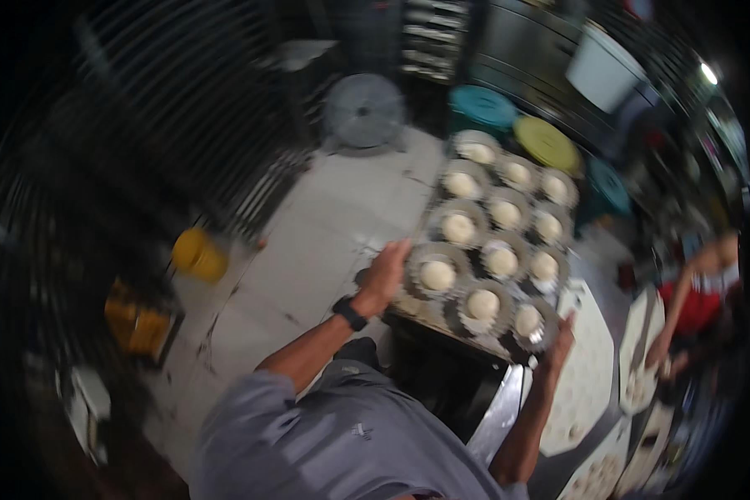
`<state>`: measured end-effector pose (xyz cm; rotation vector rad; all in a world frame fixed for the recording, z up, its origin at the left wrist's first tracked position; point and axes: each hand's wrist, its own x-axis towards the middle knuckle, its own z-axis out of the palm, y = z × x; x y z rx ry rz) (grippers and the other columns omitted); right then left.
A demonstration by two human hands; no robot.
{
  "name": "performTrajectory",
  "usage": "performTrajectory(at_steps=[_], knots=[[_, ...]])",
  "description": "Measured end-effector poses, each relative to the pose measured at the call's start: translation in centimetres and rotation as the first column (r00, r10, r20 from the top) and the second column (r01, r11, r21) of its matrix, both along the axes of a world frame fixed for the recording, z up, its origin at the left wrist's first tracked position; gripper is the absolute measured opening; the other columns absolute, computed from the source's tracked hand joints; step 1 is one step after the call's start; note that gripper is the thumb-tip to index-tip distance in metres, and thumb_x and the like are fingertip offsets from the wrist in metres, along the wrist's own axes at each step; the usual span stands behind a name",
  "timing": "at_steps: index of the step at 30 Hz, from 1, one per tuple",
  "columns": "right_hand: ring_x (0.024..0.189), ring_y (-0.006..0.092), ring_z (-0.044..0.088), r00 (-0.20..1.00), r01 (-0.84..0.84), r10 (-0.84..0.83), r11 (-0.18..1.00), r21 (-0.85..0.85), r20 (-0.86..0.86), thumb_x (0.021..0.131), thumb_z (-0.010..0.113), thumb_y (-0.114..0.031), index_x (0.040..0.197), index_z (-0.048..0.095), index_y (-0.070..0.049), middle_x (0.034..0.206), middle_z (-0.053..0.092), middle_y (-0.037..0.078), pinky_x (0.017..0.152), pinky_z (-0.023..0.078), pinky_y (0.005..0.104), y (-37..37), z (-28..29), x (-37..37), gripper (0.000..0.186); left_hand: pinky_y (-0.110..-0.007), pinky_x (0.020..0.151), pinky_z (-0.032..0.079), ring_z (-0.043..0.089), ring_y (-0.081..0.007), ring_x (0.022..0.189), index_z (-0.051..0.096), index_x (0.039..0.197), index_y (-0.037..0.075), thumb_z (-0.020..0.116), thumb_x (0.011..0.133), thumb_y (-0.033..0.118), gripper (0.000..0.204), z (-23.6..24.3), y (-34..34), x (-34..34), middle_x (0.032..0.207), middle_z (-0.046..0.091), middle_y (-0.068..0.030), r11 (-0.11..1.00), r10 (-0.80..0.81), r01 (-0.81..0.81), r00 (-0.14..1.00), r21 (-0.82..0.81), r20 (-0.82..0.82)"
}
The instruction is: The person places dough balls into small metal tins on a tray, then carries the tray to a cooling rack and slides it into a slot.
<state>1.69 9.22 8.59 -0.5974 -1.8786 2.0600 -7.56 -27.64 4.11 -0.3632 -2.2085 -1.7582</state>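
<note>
A wide baking tray (423,313) is held out in front of me, carrying several round fluted tins. In each tin sits a pale ball of dough (437,274). My left hand (385,275) grips the tray's left edge near its front corner, with a black band on the wrist. At the front right corner, my right hand (562,340) is closed on the edge beside a tin (535,325). The fingers under the tray are hidden on both sides.
Right of the tray, pale boards (587,367) hold small dough pieces, where another person's hand (660,354) works. Beyond the tray stand a teal lidded tub (483,108) and a yellow lid (547,143). Dark racks line the left; a grey round fan (363,112) and yellow bucket (200,256) stand on the floor.
</note>
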Motion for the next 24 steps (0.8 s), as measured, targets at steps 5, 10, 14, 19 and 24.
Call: performTrajectory(at_steps=[5,10,14,19,24], knots=[[0.126,0.0239,0.048,0.991,0.055,-0.054,0.998,-0.005,0.126,0.105,0.047,-0.054,0.134,0.052,0.006,0.133,0.056,0.013,0.113,0.031,0.038,-9.3,4.3,0.4,0.067,-0.038,0.078,0.043,0.047,-0.026,0.08,0.048,0.093,-0.003,0.04,0.108,0.047,0.053,4.1,-8.6,4.5,0.083,0.046,-0.0122,0.984,0.108,-0.154,0.915,0.088,0.388],[0.127,0.0236,0.05,0.999,-0.045,0.041,0.98,0.195,0.021,0.106,0.046,-0.051,0.137,0.052,0.005,0.134,0.057,0.011,0.116,0.028,0.0373,-17.3,2.6,-1.3,0.065,-0.038,0.073,0.044,0.046,-0.0197,0.074,0.052,0.096,-0.002,0.046,0.105,0.051,0.054,6.1,-18.3,6.6,0.077,0.046,-0.0092,0.964,0.21,-0.247,0.934,0.098,0.29],[0.137,0.0256,0.047,0.997,0.021,-0.032,0.986,0.167,0.064,0.108,0.041,-0.044,0.15,0.043,0.004,0.148,0.051,0.017,0.116,0.033,0.0395,-27.0,1.8,-1.0,0.064,-0.037,0.071,0.044,0.048,-0.0173,0.073,0.055,0.099,-0.001,0.051,0.104,0.047,0.048,6.6,-27.2,7.4,0.075,0.049,-0.0064,0.961,0.194,-0.252,0.909,0.116,0.369],[0.087,0.0159,0.054,0.981,-0.192,0.193,0.974,0.116,0.001,0.106,0.048,-0.035,0.096,0.063,0.0,0.092,0.06,0.003,0.082,0.046,0.0338,-41.2,-1.8,-5.6,0.039,-0.032,0.077,0.046,0.052,-0.0135,0.082,0.059,0.106,-0.001,0.055,0.103,0.029,0.031,5.5,-41.0,7.5,0.085,0.058,-0.0044,0.909,0.33,-0.391,0.885,0.142,0.328],[0.081,0.0129,0.042,0.982,-0.189,0.183,0.966,0.178,0.05,0.106,0.051,-0.038,0.089,0.056,-0.001,0.084,0.05,-0.001,0.074,0.04,0.0323,-49.0,-2.8,-6.5,0.041,-0.031,0.079,0.044,0.05,-0.0133,0.085,0.058,0.105,-0.001,0.053,0.104,0.027,0.029,4.3,-47.1,8.1,0.088,0.056,-0.004,0.899,0.369,-0.423,0.872,0.116,0.321]])
